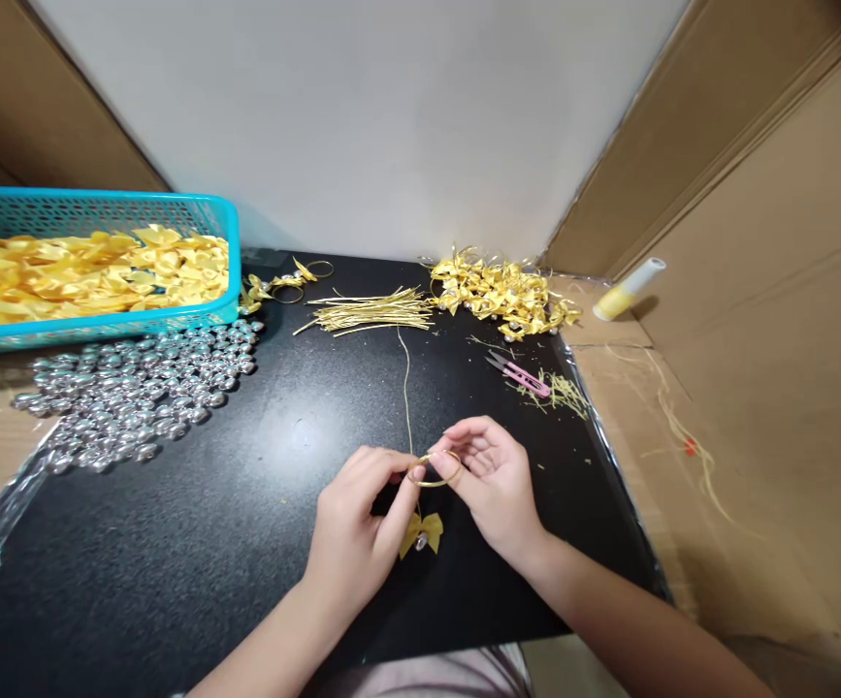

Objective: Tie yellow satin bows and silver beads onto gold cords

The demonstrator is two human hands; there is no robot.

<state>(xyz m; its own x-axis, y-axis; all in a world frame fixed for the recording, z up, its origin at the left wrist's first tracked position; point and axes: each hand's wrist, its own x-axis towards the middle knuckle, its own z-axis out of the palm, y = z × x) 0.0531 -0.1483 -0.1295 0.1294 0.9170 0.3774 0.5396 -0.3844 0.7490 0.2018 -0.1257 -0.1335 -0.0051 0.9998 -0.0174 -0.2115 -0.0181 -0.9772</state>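
Over the black tabletop (245, 543), my left hand (358, 533) and my right hand (489, 480) meet near the front middle. Both pinch a thin gold cord (406, 388) that is curled into a small loop (438, 470) between the fingertips. A small yellow ribbon bow (421, 533) hangs from the cord just below my left fingers. One end of the cord runs away from me toward a bundle of cut gold cords (369, 312).
A turquoise basket (100, 208) of yellow bows stands at the far left, with a heap of silver beads (144, 383) in front of it. Finished bows (503, 291) lie at the back right. Pink snips (522, 373) and a yellow glue stick (628, 291) lie near cardboard walls (776, 320).
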